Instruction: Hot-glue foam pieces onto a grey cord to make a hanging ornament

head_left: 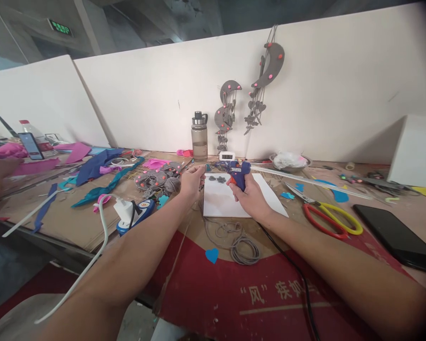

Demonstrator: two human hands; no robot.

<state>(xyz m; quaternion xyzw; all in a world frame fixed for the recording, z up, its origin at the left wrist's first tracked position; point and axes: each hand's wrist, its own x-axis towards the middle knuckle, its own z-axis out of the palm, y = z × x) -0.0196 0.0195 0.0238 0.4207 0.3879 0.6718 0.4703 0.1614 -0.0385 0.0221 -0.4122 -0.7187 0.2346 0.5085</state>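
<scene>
My right hand (251,195) is wrapped round the handle of a blue hot glue gun (238,174), its nozzle aimed left. A long clear glue stick (305,179) sticks out of the gun's back. My left hand (193,182) pinches a small dark teal piece (208,167) just off the nozzle; its exact shape is too small to tell. Below both hands lies a white board (227,203) with small grey felt shapes (217,179) on it. Nearer to me are a coil of grey cord (245,250) and a blue felt heart (211,255).
Scissors (332,220) and a black phone (397,237) lie at right. A blue power strip (137,218), grey yarn pile (159,180) and felt scraps (99,166) are left. A bottle (199,137) stands behind; moon hangings (271,66) hang on the wall. Another person's arm (0,177) shows far left.
</scene>
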